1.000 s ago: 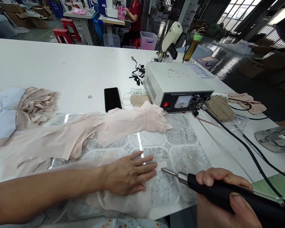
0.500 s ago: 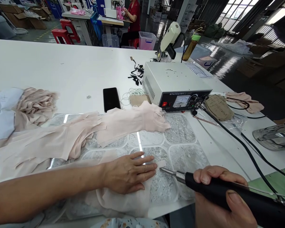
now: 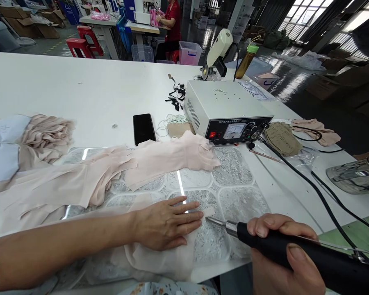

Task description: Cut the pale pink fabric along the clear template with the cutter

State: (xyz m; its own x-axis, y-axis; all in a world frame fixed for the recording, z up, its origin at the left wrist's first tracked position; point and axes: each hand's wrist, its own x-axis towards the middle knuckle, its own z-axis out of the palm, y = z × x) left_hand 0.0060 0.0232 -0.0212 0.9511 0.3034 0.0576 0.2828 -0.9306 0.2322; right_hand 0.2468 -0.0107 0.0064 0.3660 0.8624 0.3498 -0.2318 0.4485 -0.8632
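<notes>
My left hand (image 3: 164, 223) lies flat, fingers spread, on a pale pink sheer fabric piece (image 3: 160, 256) that rests on a glass plate (image 3: 233, 196). My right hand (image 3: 283, 254) grips a black handheld cutting tool (image 3: 295, 250). Its metal tip (image 3: 213, 221) touches the fabric's small tab just past my left fingertips. A black cable (image 3: 298, 174) runs from the tool to a white control box (image 3: 230, 110) with a meter on its front.
More pink fabric pieces (image 3: 117, 172) lie across the plate, with a heap (image 3: 33, 139) at the left. A black phone (image 3: 144, 128), white elastic loops (image 3: 172, 121), black scraps (image 3: 176, 96), a bottle (image 3: 246, 61) and a metal object (image 3: 353, 176) sit on the white table. A person in red (image 3: 172, 20) works far behind.
My right hand and the tool have slid a little left, bringing the tip closer to my left fingertips. The left hand has stayed in place.
</notes>
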